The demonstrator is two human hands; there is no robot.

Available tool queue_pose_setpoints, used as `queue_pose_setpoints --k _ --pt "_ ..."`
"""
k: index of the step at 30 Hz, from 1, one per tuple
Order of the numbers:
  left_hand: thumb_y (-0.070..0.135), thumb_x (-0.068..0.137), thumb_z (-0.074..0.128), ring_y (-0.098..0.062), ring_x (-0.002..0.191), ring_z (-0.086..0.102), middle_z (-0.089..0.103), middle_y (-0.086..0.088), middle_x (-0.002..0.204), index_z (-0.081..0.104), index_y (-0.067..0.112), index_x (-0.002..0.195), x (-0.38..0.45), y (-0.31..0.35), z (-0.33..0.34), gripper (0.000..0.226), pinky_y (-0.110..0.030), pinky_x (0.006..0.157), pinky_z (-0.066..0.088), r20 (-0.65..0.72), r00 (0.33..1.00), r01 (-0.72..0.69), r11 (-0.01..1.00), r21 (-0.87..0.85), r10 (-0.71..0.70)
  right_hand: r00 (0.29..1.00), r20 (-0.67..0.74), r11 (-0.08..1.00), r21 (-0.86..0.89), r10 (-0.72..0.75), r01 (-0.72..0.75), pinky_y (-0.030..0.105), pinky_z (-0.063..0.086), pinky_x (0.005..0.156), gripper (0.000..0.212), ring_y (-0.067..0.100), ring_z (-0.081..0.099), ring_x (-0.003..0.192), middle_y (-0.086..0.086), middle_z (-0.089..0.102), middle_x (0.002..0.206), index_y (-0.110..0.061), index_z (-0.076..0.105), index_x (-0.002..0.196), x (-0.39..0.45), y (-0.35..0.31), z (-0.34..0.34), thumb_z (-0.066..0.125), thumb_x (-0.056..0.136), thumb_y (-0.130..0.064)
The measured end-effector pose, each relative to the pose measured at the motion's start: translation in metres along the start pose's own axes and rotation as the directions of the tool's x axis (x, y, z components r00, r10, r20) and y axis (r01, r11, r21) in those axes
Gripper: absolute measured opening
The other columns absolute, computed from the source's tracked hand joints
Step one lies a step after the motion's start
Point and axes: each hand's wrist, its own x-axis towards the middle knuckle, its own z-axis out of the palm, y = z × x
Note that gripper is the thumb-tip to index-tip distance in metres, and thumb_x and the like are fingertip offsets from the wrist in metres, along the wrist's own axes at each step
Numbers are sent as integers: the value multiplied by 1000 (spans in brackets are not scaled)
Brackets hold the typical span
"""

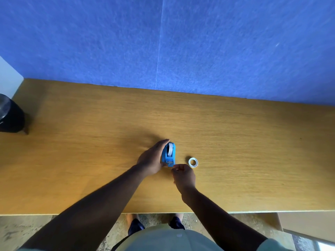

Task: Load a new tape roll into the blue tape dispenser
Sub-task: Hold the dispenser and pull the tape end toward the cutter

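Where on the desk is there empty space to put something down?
The wooden table is bare to the right of the loose tape ring, and between the black object and the left hand. The strip along the blue wall is free too. It is crowded only mid-table, where both hands, right hand included, meet the blue dispenser.

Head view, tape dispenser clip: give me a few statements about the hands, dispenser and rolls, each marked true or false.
1. The left hand rests against the blue tape dispenser. True.
2. The dispenser holds no roll. False: a white roll sits in it.
3. A loose tape ring lies on the wooden table to the right of the dispenser. True.
4. The right hand grips the loose ring. False: it is closed near the dispenser's cutter end, apart from the ring.
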Motion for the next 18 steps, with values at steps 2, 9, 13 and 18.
queue_pose_setpoints --k 2,9,13,18 --pt "23 80 84 -20 141 45 28 14 164 16 37 158 0 1 0 104 -43 103 51 1 1000 3 1000 7 -4 996 -48 994 -84 -79 75 32 52 64 13 18 67 74 -4 74 87 -23 68 98 1 -5 -2 69 86 -17" --pt "25 79 85 -19 139 48 28 18 163 14 41 156 0 -1 2 106 -40 99 53 -15 1000 10 1000 8 -10 971 -72 958 -195 -229 212 36 57 69 18 11 66 78 -9 72 92 -18 74 106 19 -35 -7 62 92 -19" --pt "23 79 85 -17 136 51 30 20 161 18 42 154 1 -3 4 103 -40 98 55 -11 1000 0 1000 -17 0 965 -34 922 -306 -259 237 28 48 57 17 18 68 77 -5 76 84 -21 78 90 33 -60 -8 69 88 -35" --pt "23 79 85 -17 138 50 36 16 160 21 39 156 3 -5 2 101 -41 104 51 5 1000 10 1000 -20 -10 949 6 839 -465 -315 282 25 38 49 35 19 66 64 2 73 69 -14 76 73 45 -74 -5 77 81 -49"
